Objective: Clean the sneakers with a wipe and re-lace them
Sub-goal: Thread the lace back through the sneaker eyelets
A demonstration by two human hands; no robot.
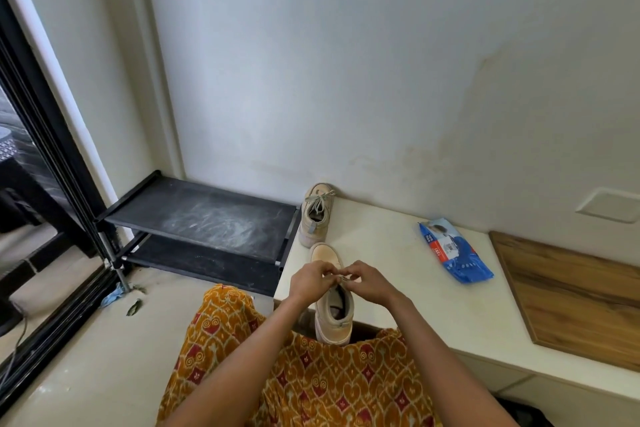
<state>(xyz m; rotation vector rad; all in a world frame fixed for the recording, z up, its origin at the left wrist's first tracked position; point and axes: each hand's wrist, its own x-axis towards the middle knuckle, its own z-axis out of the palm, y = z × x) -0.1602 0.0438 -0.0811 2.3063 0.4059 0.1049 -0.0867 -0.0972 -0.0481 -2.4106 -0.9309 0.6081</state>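
Near shoe (333,302) at the tabletop (398,274) edge, fingers of left hand (311,282) and right hand (369,279) pinching its largely hidden lace (343,278); wipes pack (453,250) closed, contents unseen.

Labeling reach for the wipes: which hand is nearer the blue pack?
Right. The right hand is at the lace of the near sneaker, on the side facing the blue pack; the left hand is beside it, farther away.
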